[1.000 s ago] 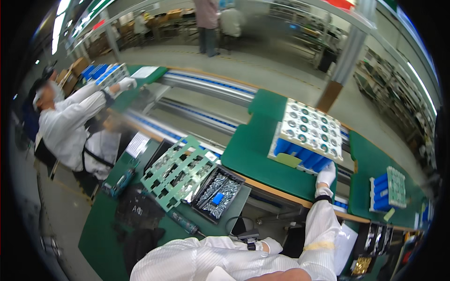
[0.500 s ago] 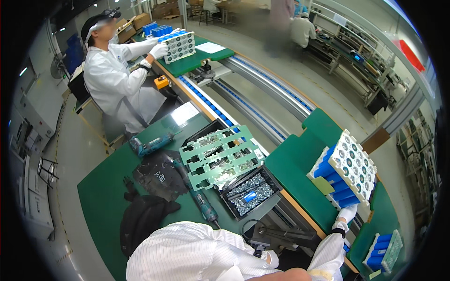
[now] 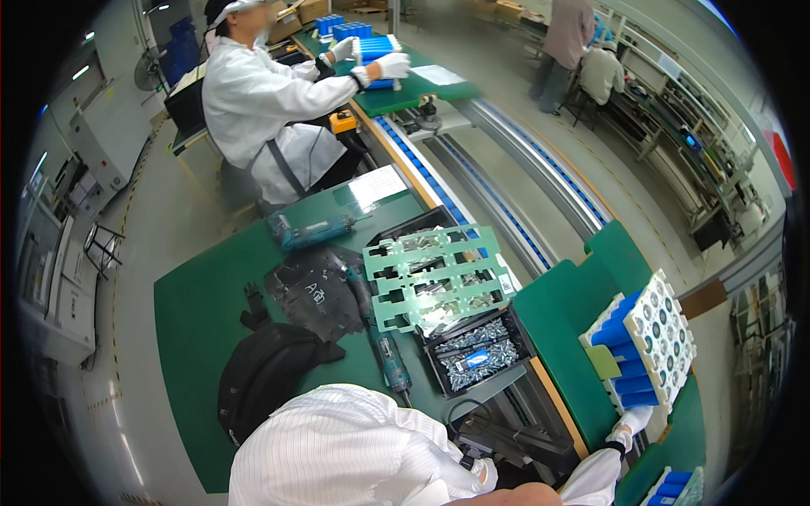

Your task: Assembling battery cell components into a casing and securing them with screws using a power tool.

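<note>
At the right, a battery pack [image 3: 626, 347] of blue cylindrical cells between white perforated holders stands on a green board. My right hand [image 3: 634, 419], in a white glove with a dark wristband, grips its lower near corner; the fingertips are partly hidden behind it. My left hand [image 3: 484, 472] is low by the bench edge, mostly covered by my white striped sleeve [image 3: 337, 447], and its fingers do not show. Nearest to it are a dark metal bracket [image 3: 515, 434] and a black box of screws [image 3: 481, 358]. A green slotted plate [image 3: 434, 278] lies beyond that box.
Two teal power drivers [image 3: 316, 231] [image 3: 390, 363], a dark sheet [image 3: 312, 291] and a black bag [image 3: 270, 371] lie on the green bench. A roller conveyor [image 3: 422, 169] runs beyond. Another blue-cell pack [image 3: 673, 487] sits lower right. A co-worker [image 3: 270, 110] handles a pack at far left.
The whole view has shifted, so the bench things appear farther right and lower. My right hand stays at the battery pack's corner. The co-worker's pack has been tilted over.
</note>
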Demonstrator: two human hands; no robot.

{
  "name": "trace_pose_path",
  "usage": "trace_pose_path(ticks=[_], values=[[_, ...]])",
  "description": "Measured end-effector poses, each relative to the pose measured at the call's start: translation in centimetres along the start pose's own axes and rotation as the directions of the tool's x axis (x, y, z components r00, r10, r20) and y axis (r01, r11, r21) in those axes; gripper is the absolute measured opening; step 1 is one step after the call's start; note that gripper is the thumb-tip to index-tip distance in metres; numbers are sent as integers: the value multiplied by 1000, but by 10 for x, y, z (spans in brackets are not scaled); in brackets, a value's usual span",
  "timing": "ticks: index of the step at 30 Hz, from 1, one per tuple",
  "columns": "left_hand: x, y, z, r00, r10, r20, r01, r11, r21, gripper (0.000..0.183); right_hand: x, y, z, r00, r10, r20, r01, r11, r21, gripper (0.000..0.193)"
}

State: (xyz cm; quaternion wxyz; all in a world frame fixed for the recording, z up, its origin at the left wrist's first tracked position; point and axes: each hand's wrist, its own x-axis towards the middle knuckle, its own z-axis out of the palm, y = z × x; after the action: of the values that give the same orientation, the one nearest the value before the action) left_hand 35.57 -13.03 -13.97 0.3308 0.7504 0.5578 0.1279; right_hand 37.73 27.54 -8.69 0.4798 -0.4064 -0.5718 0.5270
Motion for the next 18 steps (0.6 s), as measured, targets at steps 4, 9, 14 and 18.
trace_pose_path(ticks=[4,9,14,18], values=[[0,-2,4,1000,-30,-6,30,999,-28,16,-14,-4,19,994,62,-95,-80,974,-211,27],[7,4,-7,999,26,-19,-26,1000,-10,16,39,19,-43,998,-61,-14,52,938,-344,27],[4,-2,0,1000,-12,-1,12,999,-33,16,17,14,-8,1000,6,-9,-9,889,-457,25],[2,-6,0,1000,-19,5,19,999,-36,16,0,1,8,997,2,-78,-39,876,-480,23]])
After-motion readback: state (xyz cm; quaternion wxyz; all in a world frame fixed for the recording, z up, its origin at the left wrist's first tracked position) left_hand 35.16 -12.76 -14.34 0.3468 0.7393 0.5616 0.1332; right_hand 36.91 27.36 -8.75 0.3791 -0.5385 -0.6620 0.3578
